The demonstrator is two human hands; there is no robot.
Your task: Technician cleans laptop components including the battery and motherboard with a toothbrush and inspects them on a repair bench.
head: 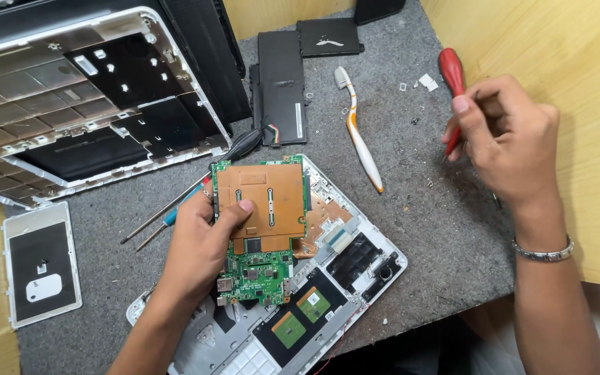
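Holding board [258, 229] mid-frame, left hand [203, 243] pinching its edge | right hand [505, 135] gripping screwdriver [452, 90] | risk: board may slip onto chassis [355, 278] from that thin grip

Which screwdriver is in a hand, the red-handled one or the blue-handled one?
The red-handled screwdriver, gripped in the right hand near the wooden wall. The blue-handled screwdriver lies on the grey mat beside the left hand, which holds the circuit board.

Bright, even light; sharp, soft shadows.
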